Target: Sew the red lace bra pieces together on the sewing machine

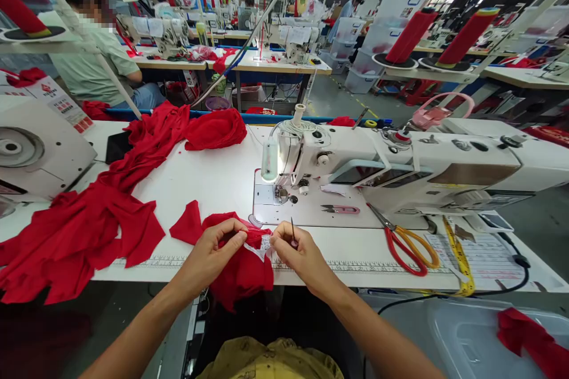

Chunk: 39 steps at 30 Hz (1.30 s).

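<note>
A piece of red fabric (244,275) hangs over the table's front edge, held up between both hands. My left hand (216,251) pinches its upper edge between thumb and fingers. Close by, my right hand (304,254) pinches the other end of that edge, beside a white printed label (265,244). A thin dark pointed tool (293,231) sticks up from the right hand's fingers; its kind is unclear. Behind the hands stands a white sewing machine (355,154), its needle area over the metal plate (267,195). Pink-handled thread snips (341,209) lie on the machine bed.
Scissors with red and orange handles (411,249) and a yellow tape measure (460,260) lie at right. A long heap of red fabric (89,225) covers the left side. A plastic bin (462,331) sits below right. Another person (93,53) sits beyond the table.
</note>
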Tool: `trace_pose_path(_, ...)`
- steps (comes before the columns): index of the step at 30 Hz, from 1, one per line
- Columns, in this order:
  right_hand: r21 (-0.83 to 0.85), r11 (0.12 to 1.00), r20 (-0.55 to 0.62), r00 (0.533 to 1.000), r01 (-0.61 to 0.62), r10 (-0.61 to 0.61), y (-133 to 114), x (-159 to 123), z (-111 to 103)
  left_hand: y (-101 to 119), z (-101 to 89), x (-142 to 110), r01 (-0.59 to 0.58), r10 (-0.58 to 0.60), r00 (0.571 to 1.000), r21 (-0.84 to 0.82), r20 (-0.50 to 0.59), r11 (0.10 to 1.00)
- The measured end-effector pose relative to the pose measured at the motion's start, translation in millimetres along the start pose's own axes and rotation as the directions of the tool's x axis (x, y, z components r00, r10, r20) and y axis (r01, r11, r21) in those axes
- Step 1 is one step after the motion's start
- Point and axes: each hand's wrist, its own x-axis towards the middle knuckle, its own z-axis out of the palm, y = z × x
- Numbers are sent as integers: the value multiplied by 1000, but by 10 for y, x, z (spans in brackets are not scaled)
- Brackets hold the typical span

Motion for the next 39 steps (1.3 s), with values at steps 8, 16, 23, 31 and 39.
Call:
trace_pose_path(8,187,980,-68,994,-75,89,80,-56,34,1,-23,33,19,-20,1000,-2,-16,1000)
trace_pose_path(16,111,994,-172,985,16,3,169,-36,70,-62,-28,57,28,-28,1000,-36,5,999)
trace_pose_path(23,63,998,-117,993,13,-6,106,-46,73,-47,-27,74,-5,4,1000,27,30,1000)
trace_pose_path(31,168,986,-153,987,-14,40,124,-32,44,-48,-19,49,3,-2,1000,28,-7,1000)
trace_pose_path(39,193,978,-188,975,-81,118,180,-32,21,-23,-61,15,-35,36,997,12,-72,999)
